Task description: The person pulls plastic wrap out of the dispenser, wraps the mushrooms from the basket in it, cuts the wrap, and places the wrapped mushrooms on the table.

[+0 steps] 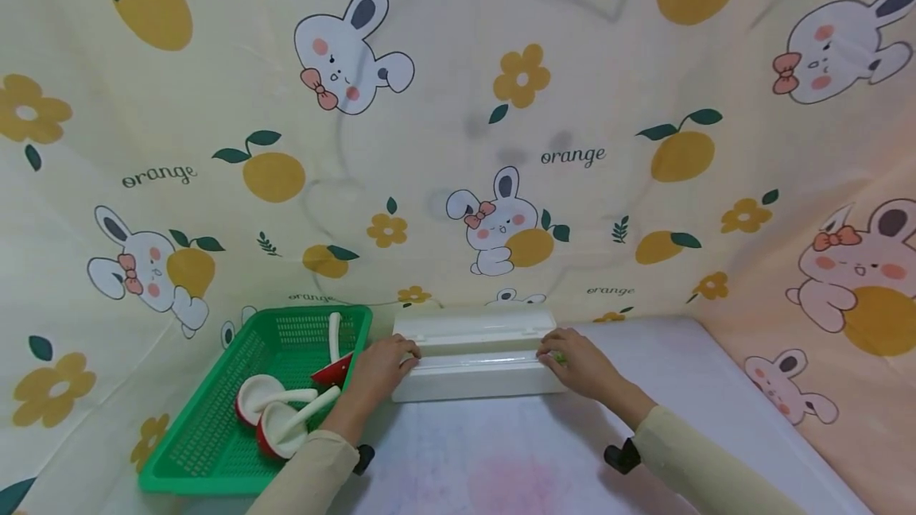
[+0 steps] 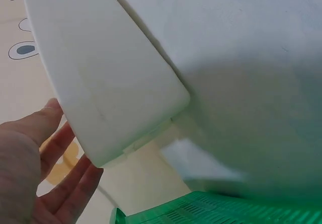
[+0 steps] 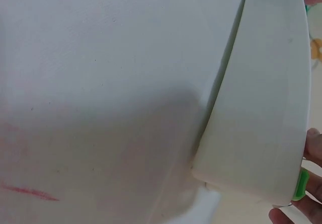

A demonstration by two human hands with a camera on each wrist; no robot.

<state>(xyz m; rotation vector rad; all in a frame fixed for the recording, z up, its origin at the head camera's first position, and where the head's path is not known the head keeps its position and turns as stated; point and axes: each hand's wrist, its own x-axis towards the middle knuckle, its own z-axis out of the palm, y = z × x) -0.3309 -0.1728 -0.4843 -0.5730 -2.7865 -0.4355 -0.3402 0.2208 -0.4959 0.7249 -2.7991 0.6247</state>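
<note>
A long white cling film dispenser [image 1: 479, 380] lies crosswise on the table, its lid [image 1: 472, 324] raised along the back. My left hand [image 1: 384, 368] holds its left end; in the left wrist view, the thumb lies at the upper edge of the white front wall and the fingers come round the corner. My right hand [image 1: 576, 362] grips the right end. A small green slider [image 3: 301, 184] shows there between the fingers. What lies inside the dispenser is mostly hidden.
To the left stands a green plastic basket [image 1: 200, 396], close to my left forearm. It holds several red-and-white ladles [image 1: 282, 424] with white handles. A patterned cloth [image 1: 429, 141] hangs behind the white table [image 1: 458, 451], which has a pink stain near the front.
</note>
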